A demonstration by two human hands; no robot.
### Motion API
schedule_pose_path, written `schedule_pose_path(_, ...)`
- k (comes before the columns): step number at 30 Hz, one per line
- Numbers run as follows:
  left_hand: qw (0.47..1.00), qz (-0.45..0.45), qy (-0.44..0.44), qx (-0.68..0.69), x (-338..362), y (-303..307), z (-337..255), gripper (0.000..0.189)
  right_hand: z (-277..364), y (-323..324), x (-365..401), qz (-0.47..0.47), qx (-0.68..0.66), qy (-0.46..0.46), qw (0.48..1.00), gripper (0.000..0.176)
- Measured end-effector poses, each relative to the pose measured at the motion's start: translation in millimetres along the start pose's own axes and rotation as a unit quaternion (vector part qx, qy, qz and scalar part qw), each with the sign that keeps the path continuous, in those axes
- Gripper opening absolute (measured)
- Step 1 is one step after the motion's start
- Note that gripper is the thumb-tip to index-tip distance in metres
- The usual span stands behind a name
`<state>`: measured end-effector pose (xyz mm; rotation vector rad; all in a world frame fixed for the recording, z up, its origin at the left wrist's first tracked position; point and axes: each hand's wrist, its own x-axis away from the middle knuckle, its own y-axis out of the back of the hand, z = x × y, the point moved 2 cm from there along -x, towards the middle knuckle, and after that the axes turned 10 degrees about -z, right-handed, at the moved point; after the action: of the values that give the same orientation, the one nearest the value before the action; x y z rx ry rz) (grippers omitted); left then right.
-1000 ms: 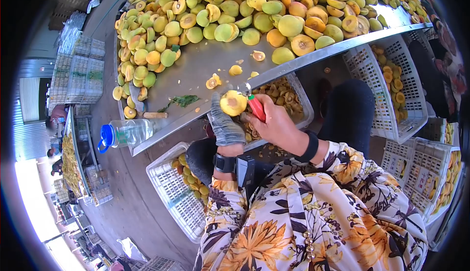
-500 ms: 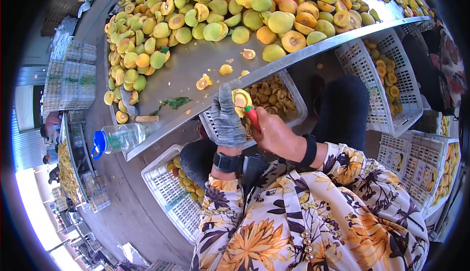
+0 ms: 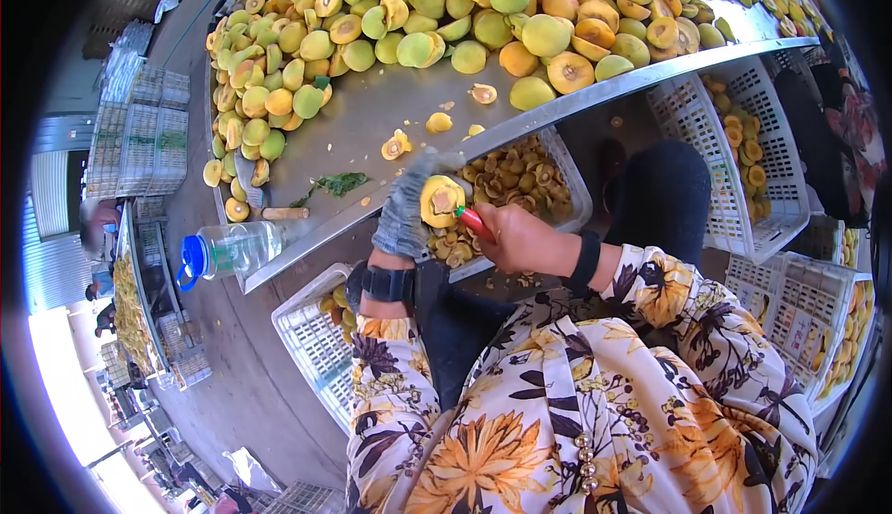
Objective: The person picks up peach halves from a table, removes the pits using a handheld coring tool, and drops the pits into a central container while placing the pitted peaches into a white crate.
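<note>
My left hand (image 3: 406, 209), in a grey knit glove, holds a yellow peach half (image 3: 441, 200), its cut face with the brown pit toward my right hand. My right hand (image 3: 525, 238), bare, is closed round a red-handled tool (image 3: 478, 224) with a green collar. The tool's tip meets the right edge of the peach half; its working end is hidden. Both hands are just off the front edge of the metal table (image 3: 372, 110), above a crate of peach pieces (image 3: 516, 179).
Peaches, whole and halved, are heaped (image 3: 409, 26) across the table. Near its left corner lie a wooden-handled knife (image 3: 285, 213) and a blue-capped bottle (image 3: 232, 249). White crates of fruit stand at right (image 3: 734, 161) and below left (image 3: 311, 333). Several people are far left.
My left hand has shifted left and down with the peach half, whose cut face now shows more fully. The tool has drawn from the pit area toward the fruit's right edge.
</note>
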<state>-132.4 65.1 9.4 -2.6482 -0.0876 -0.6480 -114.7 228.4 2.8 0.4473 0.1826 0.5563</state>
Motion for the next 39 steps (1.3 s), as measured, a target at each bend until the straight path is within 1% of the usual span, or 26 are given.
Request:
schedule_pose_path(1,0.995,-0.053,-0.079,0.021,12,-13,-8,0.041,3,0,0,-0.008,-0.027,-0.012,1.000,0.017)
schedule_pose_path(2,0.995,-0.054,-0.081,0.019,12,-15,-2,0.041,5,0,-1,-0.017,-0.055,-0.023,0.998,0.017)
schedule_pose_path(4,0.978,-0.159,-0.132,0.029,13,-14,8,0.045,9,-6,3,-0.026,-0.058,-0.028,0.998,0.016)
schedule_pose_path(5,0.973,-0.162,-0.153,0.058,12,-16,13,0.041,9,-8,5,-0.035,-0.060,-0.034,0.997,0.016)
schedule_pose_path(6,0.973,-0.164,-0.152,0.059,12,-13,14,0.041,9,-11,7,-0.033,-0.061,-0.035,0.997,0.016)
schedule_pose_path(8,0.981,-0.174,-0.035,0.076,9,-8,19,0.037,9,-15,9,-0.024,0.019,-0.046,0.998,0.017)
schedule_pose_path(12,0.976,-0.193,-0.025,0.093,2,-4,21,0.033,8,-14,7,-0.010,0.020,-0.034,0.999,0.019)
schedule_pose_path(13,0.976,-0.194,-0.027,0.095,3,-7,19,0.033,9,-13,5,-0.009,-0.034,-0.015,0.999,0.018)
schedule_pose_path(15,0.965,-0.234,-0.112,0.050,8,-12,15,0.034,17,-7,2,-0.005,-0.087,0.002,0.996,0.018)
schedule_pose_path(17,0.968,-0.221,-0.118,0.032,8,-12,13,0.034,32,3,-2,0.139,-0.192,-0.224,0.945,0.014)
schedule_pose_path(19,0.969,-0.212,-0.124,0.014,9,-7,10,0.034,29,4,-4,0.165,-0.170,-0.224,0.945,0.013)
schedule_pose_path(21,0.988,-0.127,-0.030,0.086,8,-5,11,0.033,26,2,-3,0.188,-0.151,-0.224,0.944,0.012)
schedule_pose_path(24,0.990,-0.105,-0.051,0.077,5,-2,10,0.034,28,4,-6,0.198,-0.173,-0.221,0.939,0.011)
schedule_pose_path(25,0.990,-0.105,-0.052,0.077,5,-2,10,0.034,34,10,-8,0.210,-0.222,-0.266,0.914,0.011)
schedule_pose_path(26,0.985,-0.134,-0.108,0.027,6,-3,10,0.035,38,12,-7,0.220,-0.270,-0.311,0.884,0.011)
schedule_pose_path(27,0.973,-0.162,-0.164,-0.023,8,-4,9,0.037,37,11,-6,0.221,-0.269,-0.312,0.884,0.011)
schedule_pose_path(29,0.957,-0.206,-0.202,-0.045,2,-4,18,0.037,35,9,-5,0.234,-0.385,-0.367,0.814,0.011)
schedule_pose_path(30,0.936,-0.249,-0.240,-0.069,1,-7,14,0.037,35,10,-6,0.234,-0.383,-0.367,0.815,0.011)
schedule_pose_path(31,0.935,-0.252,-0.240,-0.068,3,-7,12,0.037,35,9,-5,0.237,-0.414,-0.385,0.790,0.012)
schedule_pose_path(32,0.969,-0.201,-0.145,0.025,3,-6,11,0.035,35,8,-5,0.239,-0.445,-0.401,0.764,0.013)
schedule_pose_path(33,0.982,-0.144,-0.048,0.117,4,-9,10,0.032,35,6,-4,0.240,-0.445,-0.401,0.764,0.013)
schedule_pose_path(34,0.981,-0.145,-0.048,0.117,3,-7,10,0.032,35,5,-4,0.239,-0.398,-0.362,0.808,0.014)
schedule_pose_path(35,0.987,-0.069,-0.033,0.141,3,-8,12,0.035,36,4,-4,0.238,-0.348,-0.322,0.848,0.015)
schedule_pose_path(36,0.986,0.008,-0.018,0.164,3,-9,14,0.037,38,5,-3,0.239,-0.347,-0.322,0.848,0.015)
schedule_pose_path(38,0.989,-0.003,-0.039,0.144,2,-5,20,0.038,42,8,-2,0.237,-0.314,-0.340,0.854,0.016)
schedule_pose_path(39,0.988,-0.049,-0.053,0.133,4,-7,22,0.037,39,11,-1,0.246,-0.358,-0.352,0.829,0.016)
